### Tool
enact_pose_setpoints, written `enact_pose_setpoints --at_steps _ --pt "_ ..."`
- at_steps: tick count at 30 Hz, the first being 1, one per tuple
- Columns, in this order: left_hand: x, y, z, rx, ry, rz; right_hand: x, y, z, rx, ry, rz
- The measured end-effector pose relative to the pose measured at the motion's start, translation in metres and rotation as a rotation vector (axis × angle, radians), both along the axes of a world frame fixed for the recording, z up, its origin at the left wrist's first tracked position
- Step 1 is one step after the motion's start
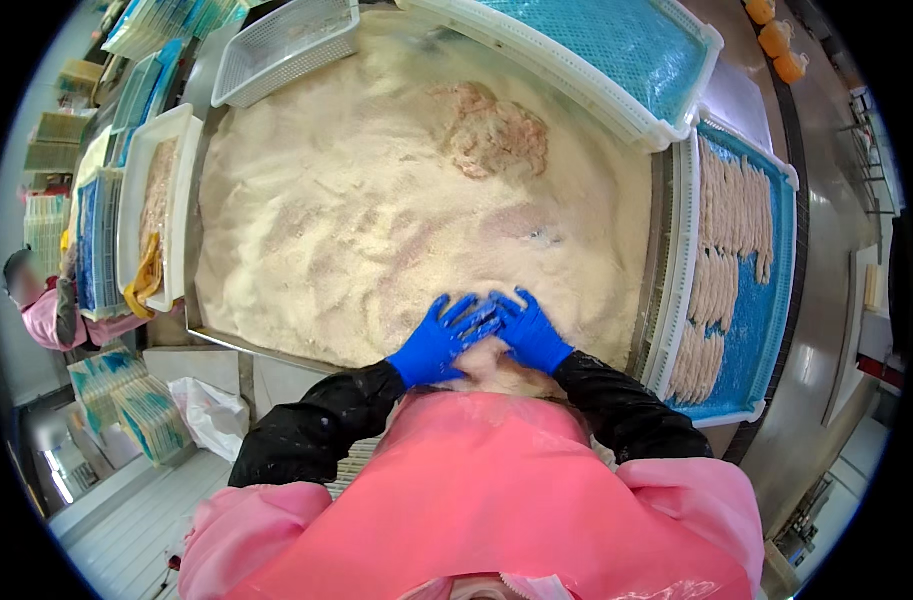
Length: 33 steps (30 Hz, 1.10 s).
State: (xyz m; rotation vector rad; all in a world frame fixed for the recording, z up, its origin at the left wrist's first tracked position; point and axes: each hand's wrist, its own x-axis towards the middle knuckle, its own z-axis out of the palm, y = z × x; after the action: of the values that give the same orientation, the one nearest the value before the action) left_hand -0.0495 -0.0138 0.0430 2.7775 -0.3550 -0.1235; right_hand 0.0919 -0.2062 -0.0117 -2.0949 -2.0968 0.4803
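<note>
Both hands wear blue gloves, at the near edge of a wide metal tray (261, 350) filled with pale crumbs (326, 230). My left hand (441, 340) lies on the crumbs, its fingers spread and pointing forward and right. Beside it, my right hand (532, 332) has its fingers apart and angled inward, so the fingertips of both hands nearly meet. Between the palms and my apron shows a pinkish, crumb-covered mass (491, 368); the gloves partly cover it. Farther off, a lump of raw pink, meat-like stuff (496, 132) rests on the crumbs.
On the right, a white-rimmed blue tray (741, 345) holds rows of coated strips (733, 205). Another blue-lined tray (616, 50) stands at the far side. A white perforated basket (286, 50) and a white tub (186, 200) with a yellow cloth (146, 275) flank the left. A person (46, 310) stands far left.
</note>
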Motion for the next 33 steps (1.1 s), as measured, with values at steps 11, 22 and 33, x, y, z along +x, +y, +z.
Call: enact_pose_setpoints --at_steps 11,22,33 --pt "0.26 0.176 0.017 0.002 -0.525 0.3 0.039 0.016 0.025 0.348 0.243 -0.688" --pt "0.313 0.265 -0.058 -0.459 0.386 0.154 -0.032 0.006 0.058 0.444 0.553 -1.012" --pt "0.049 0.179 0.003 -0.36 0.02 0.693 0.04 0.062 0.059 0.39 0.235 -0.819"
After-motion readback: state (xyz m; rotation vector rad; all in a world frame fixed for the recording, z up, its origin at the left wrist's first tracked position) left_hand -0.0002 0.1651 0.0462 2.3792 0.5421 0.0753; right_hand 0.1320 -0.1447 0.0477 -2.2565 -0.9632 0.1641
